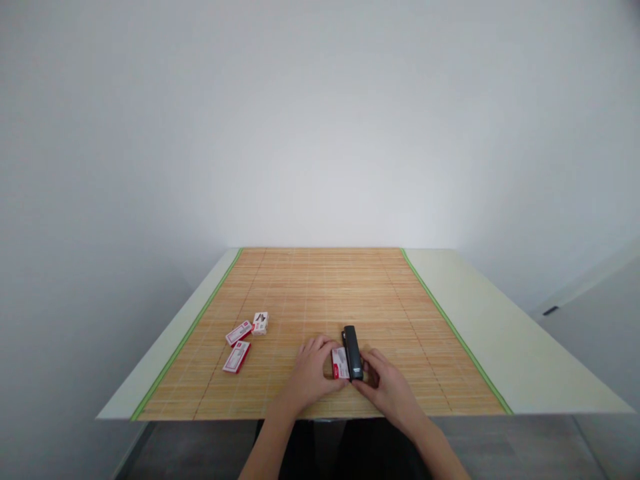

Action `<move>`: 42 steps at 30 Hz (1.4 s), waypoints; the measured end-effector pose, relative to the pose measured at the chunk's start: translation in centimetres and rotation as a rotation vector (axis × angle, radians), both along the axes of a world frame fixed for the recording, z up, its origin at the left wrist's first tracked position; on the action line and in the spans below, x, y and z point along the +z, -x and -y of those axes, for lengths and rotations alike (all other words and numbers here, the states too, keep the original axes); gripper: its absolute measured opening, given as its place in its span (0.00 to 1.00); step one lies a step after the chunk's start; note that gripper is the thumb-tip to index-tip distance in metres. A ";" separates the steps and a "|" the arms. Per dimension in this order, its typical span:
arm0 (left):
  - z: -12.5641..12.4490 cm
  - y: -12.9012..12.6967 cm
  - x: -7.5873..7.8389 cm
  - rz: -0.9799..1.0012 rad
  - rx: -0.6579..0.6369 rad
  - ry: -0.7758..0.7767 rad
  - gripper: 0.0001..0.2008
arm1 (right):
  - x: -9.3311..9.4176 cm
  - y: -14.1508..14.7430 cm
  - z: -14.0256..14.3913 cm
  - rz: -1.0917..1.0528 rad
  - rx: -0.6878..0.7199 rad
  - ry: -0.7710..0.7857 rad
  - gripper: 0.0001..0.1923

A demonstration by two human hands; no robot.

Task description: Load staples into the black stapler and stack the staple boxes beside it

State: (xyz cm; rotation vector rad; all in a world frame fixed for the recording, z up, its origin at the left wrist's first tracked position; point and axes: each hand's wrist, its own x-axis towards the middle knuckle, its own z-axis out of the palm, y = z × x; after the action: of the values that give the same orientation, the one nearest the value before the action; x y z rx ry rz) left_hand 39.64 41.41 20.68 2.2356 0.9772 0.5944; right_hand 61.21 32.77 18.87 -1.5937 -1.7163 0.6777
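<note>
A black stapler (353,352) lies lengthwise on the bamboo mat near the front edge, its far end pointing away from me. Against its left side sits a small red and white box (341,363). My left hand (315,368) is closed around that box, with the thumb at its near edge and the fingers at its far left side. On the other side, my right hand (384,382) grips the near end of the stapler between thumb and fingers. Both things appear to rest on the mat.
To the left lie a white box with a dark picture (260,323), a red and white box (239,333) and another like it (237,357). The bamboo mat (320,287) has green edges and covers the middle of a white table (500,320). A wall stands behind.
</note>
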 end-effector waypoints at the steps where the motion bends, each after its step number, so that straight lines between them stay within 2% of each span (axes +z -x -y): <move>1: 0.0 0.0 0.0 -0.001 -0.001 0.000 0.30 | -0.2 -0.1 0.0 0.008 -0.006 -0.003 0.21; 7: -0.1 -0.1 0.1 -0.004 -0.028 -0.001 0.32 | -1.2 -0.1 0.0 0.034 -0.038 -0.036 0.25; 13: -0.2 -0.3 -0.5 -0.024 -0.033 0.007 0.35 | -1.3 0.0 0.1 0.039 -0.046 -0.057 0.26; 15: -0.2 -0.2 -0.6 -0.024 -0.047 0.017 0.42 | -1.3 0.0 0.1 0.032 -0.054 -0.052 0.26; 18: -0.3 0.5 -0.2 0.004 -0.064 0.042 0.60 | -1.5 -0.1 0.3 0.003 -0.067 -0.048 0.29; 19: -0.4 1.1 0.1 0.015 -0.060 0.041 0.62 | -1.6 -0.2 0.4 -0.008 -0.071 -0.048 0.31; 20: -0.7 2.0 0.4 0.023 -0.038 0.027 0.60 | -1.7 -0.3 0.5 -0.017 -0.076 -0.046 0.33; 22: -1.8 4.7 0.9 0.016 0.082 -0.049 0.46 | -1.8 -0.6 0.7 -0.034 -0.084 -0.036 0.35; 24: -3.4 8.4 1.1 -0.033 0.329 -0.166 0.28 | -2.0 -0.8 0.8 -0.048 -0.090 -0.028 0.35; 25: -4.3 10.5 1.0 -0.077 0.475 -0.206 0.24 | -2.1 -0.8 0.8 -0.053 -0.092 -0.030 0.35; 27: -6.0 14.5 0.3 -0.185 0.721 -0.229 0.22 | -2.2 -0.9 0.8 -0.058 -0.089 -0.038 0.34; 29: -7.2 17.4 -0.5 -0.285 0.842 -0.223 0.25 | -2.4 -0.9 0.7 -0.057 -0.085 -0.042 0.34; 30: -7.6 18.3 -1.0 -0.320 0.855 -0.197 0.27 | -2.4 -1.0 0.7 -0.055 -0.083 -0.042 0.34; 33: -8.2 18.8 -1.8 -0.359 0.834 -0.126 0.26 | -2.7 -1.1 0.6 -0.045 -0.085 -0.051 0.33; 36: -8.5 17.9 -1.8 -0.352 0.847 -0.121 0.24 | -2.9 -1.1 0.6 -0.044 -0.090 -0.053 0.33; 39: -8.0 17.0 -0.7 -0.307 0.954 -0.173 0.25 | -2.8 -1.1 0.7 -0.048 -0.089 -0.035 0.34; 42: -6.4 14.7 1.0 -0.152 1.053 -0.229 0.27 | -2.4 -0.9 0.8 -0.042 -0.076 -0.034 0.35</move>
State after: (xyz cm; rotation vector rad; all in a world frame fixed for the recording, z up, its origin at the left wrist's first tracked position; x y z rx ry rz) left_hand 24.89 47.84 21.65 1.8119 2.2714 1.0059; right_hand 62.12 32.01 16.50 -1.6018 -1.6202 0.6374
